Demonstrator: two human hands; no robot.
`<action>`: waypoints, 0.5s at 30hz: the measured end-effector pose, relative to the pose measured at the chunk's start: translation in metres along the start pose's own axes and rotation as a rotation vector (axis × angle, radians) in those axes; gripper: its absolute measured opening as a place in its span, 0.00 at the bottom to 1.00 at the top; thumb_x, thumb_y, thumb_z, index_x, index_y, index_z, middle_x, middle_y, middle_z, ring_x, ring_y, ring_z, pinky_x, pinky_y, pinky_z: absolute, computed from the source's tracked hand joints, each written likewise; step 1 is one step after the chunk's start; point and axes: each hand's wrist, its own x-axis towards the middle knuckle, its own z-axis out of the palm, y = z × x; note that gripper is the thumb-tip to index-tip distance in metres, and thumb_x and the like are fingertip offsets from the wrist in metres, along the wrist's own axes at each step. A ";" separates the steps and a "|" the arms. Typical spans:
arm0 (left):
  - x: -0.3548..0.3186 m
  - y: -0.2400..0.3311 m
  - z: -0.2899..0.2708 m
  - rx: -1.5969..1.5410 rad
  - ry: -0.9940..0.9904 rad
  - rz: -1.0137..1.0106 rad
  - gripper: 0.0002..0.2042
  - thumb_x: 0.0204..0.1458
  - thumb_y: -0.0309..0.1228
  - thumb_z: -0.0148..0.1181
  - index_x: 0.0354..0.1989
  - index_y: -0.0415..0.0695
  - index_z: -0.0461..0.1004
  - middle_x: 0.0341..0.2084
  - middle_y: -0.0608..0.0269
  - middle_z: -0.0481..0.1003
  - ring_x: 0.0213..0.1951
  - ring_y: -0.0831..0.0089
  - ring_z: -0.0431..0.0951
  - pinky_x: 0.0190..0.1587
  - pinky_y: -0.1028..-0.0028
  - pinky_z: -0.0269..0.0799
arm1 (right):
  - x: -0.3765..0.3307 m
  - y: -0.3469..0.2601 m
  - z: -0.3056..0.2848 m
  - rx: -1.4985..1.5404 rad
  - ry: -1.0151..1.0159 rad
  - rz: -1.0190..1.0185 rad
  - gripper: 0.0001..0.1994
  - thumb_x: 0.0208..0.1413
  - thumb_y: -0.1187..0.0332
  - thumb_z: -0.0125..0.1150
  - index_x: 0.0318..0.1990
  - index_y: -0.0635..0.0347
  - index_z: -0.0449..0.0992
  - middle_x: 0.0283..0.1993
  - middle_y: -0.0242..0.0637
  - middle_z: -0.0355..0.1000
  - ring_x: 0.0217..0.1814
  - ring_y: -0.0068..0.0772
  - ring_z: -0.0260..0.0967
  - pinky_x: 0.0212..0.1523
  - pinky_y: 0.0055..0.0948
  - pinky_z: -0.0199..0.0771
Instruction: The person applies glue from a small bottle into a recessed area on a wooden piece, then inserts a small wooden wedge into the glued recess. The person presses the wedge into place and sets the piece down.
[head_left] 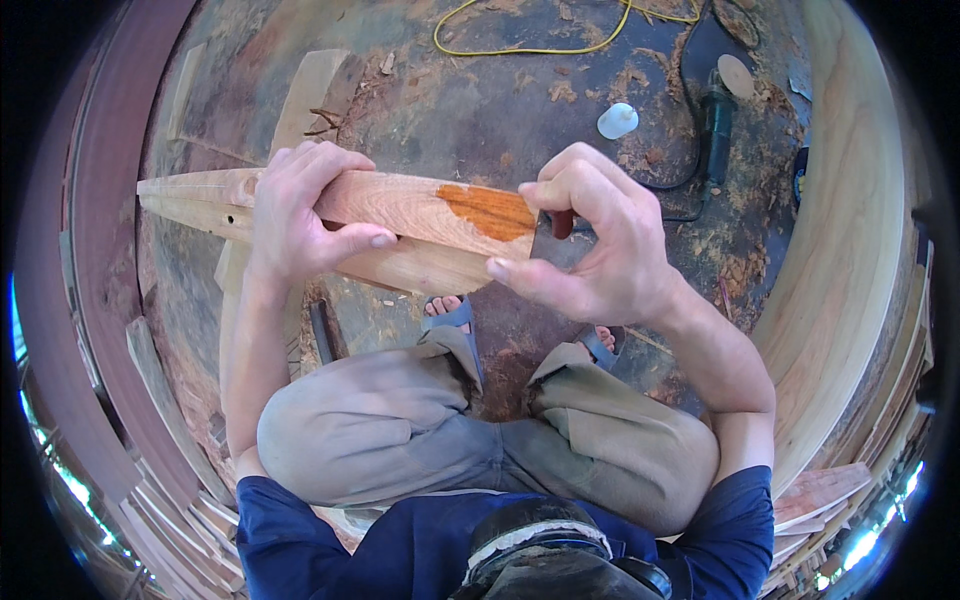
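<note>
Timber: the tapered wooden piece (420, 205) lies in front of me, running from beyond my left hand to the fingers of my right; I cannot tell whether its 2 long faces are 1 beam or 2 pieces together.
Left hand: my left hand (312, 205) is clamped on the timber, fingers over the far edge, thumb along the near side.
Right hand: my right hand (588, 232) is at the wide end, thumb and forefinger apart near its 2 corners; whether they press, I cannot tell.
Orange patch: the glossy stain (490, 212) is just left of my right forefinger.
Hole: 1 small dark hole (231, 219), left of my left hand.
Handling: I judge it stiff and fairly heavy, hard to break; bare grain should grip well, the patch may be slick.
Best hold: around the middle under my left hand, plus the right end's edges, clear of the patch.
Beyond my right hand: a white container (617, 121) and a dark green power tool (716, 140).
</note>
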 end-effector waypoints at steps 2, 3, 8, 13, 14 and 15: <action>-0.003 0.003 0.001 -0.001 -0.009 -0.001 0.35 0.35 0.64 0.78 0.40 0.44 0.81 0.33 0.61 0.80 0.38 0.58 0.79 0.44 0.62 0.66 | -0.005 0.000 0.001 -0.033 -0.018 -0.018 0.21 0.44 0.60 0.83 0.39 0.59 0.77 0.34 0.37 0.68 0.31 0.38 0.71 0.31 0.35 0.73; -0.004 0.005 0.002 0.017 -0.018 0.003 0.36 0.34 0.65 0.78 0.40 0.45 0.81 0.33 0.62 0.80 0.38 0.59 0.79 0.44 0.62 0.66 | -0.009 0.001 0.001 -0.031 -0.019 -0.039 0.21 0.43 0.60 0.83 0.38 0.59 0.77 0.34 0.38 0.69 0.31 0.39 0.72 0.31 0.35 0.73; -0.010 0.013 0.027 0.072 -0.004 0.057 0.36 0.34 0.68 0.77 0.39 0.47 0.81 0.32 0.65 0.79 0.37 0.62 0.77 0.43 0.63 0.66 | -0.041 0.019 0.010 -0.025 -0.016 -0.026 0.23 0.47 0.61 0.85 0.40 0.63 0.76 0.36 0.38 0.71 0.29 0.26 0.69 0.27 0.27 0.71; -0.004 0.021 0.067 0.168 -0.042 0.051 0.36 0.38 0.69 0.75 0.39 0.48 0.81 0.32 0.66 0.79 0.37 0.63 0.77 0.44 0.65 0.67 | -0.071 0.059 0.014 0.028 -0.006 0.061 0.23 0.47 0.61 0.85 0.42 0.62 0.77 0.37 0.38 0.72 0.31 0.28 0.70 0.30 0.29 0.73; -0.003 0.022 0.072 0.186 -0.051 0.046 0.36 0.38 0.70 0.74 0.39 0.48 0.81 0.32 0.67 0.78 0.38 0.63 0.77 0.44 0.65 0.67 | -0.074 0.065 0.015 0.039 0.001 0.076 0.22 0.47 0.60 0.85 0.42 0.62 0.77 0.38 0.38 0.72 0.31 0.29 0.71 0.30 0.29 0.74; -0.001 0.023 0.075 0.192 -0.040 0.042 0.36 0.38 0.70 0.74 0.39 0.47 0.81 0.32 0.66 0.79 0.38 0.63 0.78 0.45 0.64 0.67 | -0.076 0.070 0.015 0.058 0.032 0.077 0.22 0.47 0.60 0.84 0.42 0.62 0.78 0.38 0.37 0.72 0.32 0.29 0.71 0.31 0.29 0.75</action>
